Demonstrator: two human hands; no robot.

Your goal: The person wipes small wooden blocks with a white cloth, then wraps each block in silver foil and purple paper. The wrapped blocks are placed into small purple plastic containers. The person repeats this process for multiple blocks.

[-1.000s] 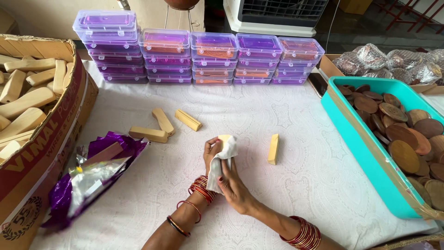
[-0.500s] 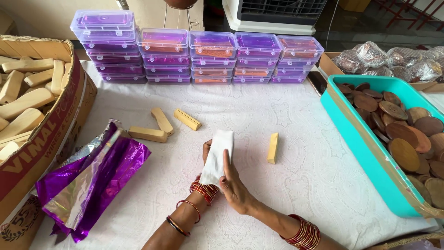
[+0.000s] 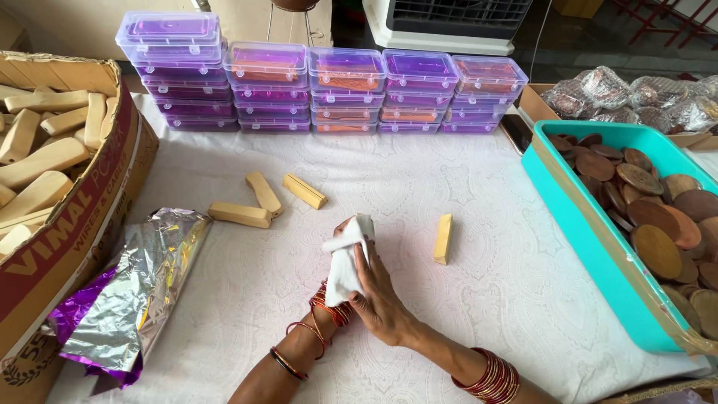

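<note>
Holding a white cloth between both hands over the white tablecloth

Right hand lies flat against the cloth, fingers pressing it; left hand is mostly hidden beneath, so its grip cannot be told. A single wooden block stands just to the right, three more wooden blocks lie to the upper left, crumpled foil wrapper at far left
</note>
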